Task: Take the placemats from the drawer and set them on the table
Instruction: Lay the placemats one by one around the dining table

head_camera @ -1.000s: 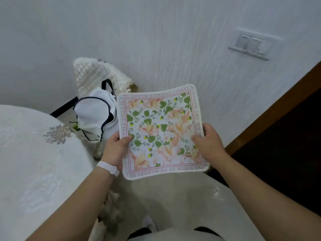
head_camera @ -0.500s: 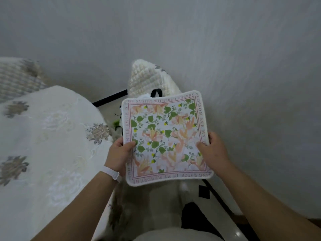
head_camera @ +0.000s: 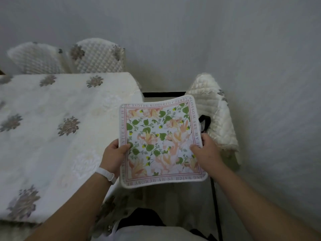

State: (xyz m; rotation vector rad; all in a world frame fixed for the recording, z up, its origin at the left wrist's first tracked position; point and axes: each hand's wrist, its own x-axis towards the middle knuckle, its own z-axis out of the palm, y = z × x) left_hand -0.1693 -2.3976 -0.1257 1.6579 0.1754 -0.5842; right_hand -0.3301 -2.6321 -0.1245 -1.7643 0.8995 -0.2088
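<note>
My left hand and right hand each pinch a side edge of the placemat, thumbs on top, so it lies flat, ready for the table at left.

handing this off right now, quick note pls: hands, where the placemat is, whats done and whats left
Left hand: grips the left edge of the floral placemat, thumb on top.
Right hand: grips its right edge, thumb on top.
Placemat: held in the air, print up, at the right edge of the table, in front of a chair with a quilted cover.
Done: the mat is out and carried to the table; the drawer is not in view.
Left: lay the mat flat on the tablecloth. No mat lies on the visible part of the table; whether more remain cannot be told.
</note>
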